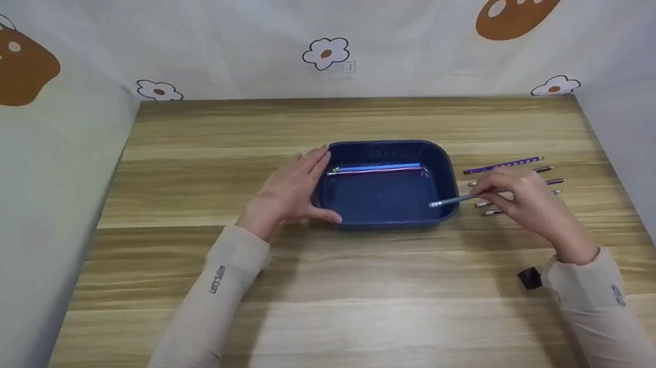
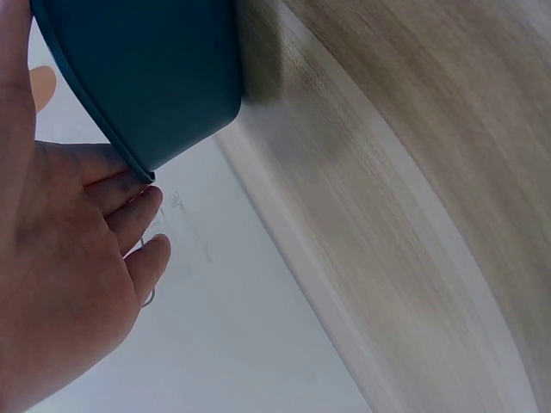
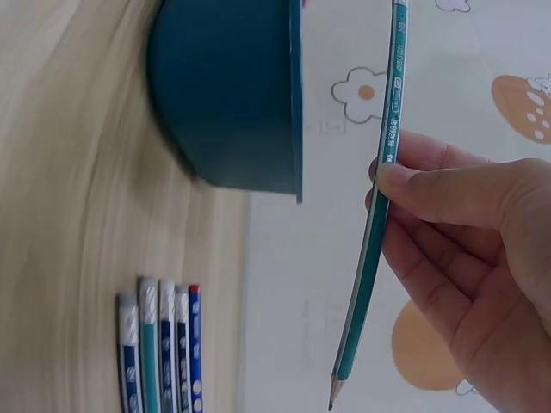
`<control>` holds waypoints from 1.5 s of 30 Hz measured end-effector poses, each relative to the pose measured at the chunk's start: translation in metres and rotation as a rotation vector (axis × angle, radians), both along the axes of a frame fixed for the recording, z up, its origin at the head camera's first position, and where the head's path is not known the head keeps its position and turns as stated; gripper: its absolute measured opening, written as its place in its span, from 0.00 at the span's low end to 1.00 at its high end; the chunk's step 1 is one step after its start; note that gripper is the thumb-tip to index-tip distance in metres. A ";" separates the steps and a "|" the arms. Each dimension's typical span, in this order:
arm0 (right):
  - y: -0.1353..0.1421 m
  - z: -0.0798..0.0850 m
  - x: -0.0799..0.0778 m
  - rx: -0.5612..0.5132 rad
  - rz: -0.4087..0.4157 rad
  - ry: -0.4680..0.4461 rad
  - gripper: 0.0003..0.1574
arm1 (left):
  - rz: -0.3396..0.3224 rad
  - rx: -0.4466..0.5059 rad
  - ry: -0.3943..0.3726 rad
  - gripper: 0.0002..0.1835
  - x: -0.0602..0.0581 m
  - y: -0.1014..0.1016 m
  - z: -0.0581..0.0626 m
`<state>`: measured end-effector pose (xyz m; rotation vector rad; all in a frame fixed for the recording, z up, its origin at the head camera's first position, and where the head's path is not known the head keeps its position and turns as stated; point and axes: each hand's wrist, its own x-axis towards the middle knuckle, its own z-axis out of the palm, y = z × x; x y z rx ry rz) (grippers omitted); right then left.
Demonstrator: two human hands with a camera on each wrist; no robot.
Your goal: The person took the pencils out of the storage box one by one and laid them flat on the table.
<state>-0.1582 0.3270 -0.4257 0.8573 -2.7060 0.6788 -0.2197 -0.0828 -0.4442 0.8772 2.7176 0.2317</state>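
Observation:
My right hand pinches a green pencil between thumb and fingers. In the right wrist view its sharpened tip points down; in the head view its eraser end reaches over the right rim of a dark blue rectangular container. With thumb at the front corner and fingers at the back, my left hand holds the container's left end. Inside, two pencils, one blue and one pinkish, lie side by side near the back wall. Several pencils lie in a row on the table, partly hidden by my right hand.
The wooden table meets a patterned white cloth wall behind the container, with pale walls at both sides. A small black block sits against the right sleeve's cuff.

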 end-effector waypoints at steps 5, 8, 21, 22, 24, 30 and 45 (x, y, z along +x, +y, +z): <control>0.016 -0.006 0.006 0.009 0.001 0.030 0.16 | -0.019 -0.019 0.016 0.71 -0.001 0.000 0.000; 0.024 -0.010 0.009 0.015 -0.012 0.025 0.17 | -0.023 -0.022 0.018 0.71 -0.002 0.000 0.000; 0.062 -0.024 0.021 0.063 -0.097 -0.022 0.19 | -0.013 -0.030 0.015 0.71 -0.001 0.001 0.001; 0.065 -0.025 0.022 0.069 -0.102 -0.019 0.19 | -0.012 -0.033 0.016 0.71 -0.001 0.001 0.001; 0.069 -0.027 0.022 0.075 -0.115 -0.020 0.19 | -0.009 -0.036 0.016 0.71 0.000 0.001 0.001; 0.082 -0.033 0.023 0.082 -0.144 -0.041 0.19 | -0.007 -0.027 0.016 0.70 0.000 0.000 0.002; 0.097 -0.045 0.020 0.131 -0.155 -0.105 0.16 | -0.012 -0.033 0.005 0.70 -0.001 0.000 0.001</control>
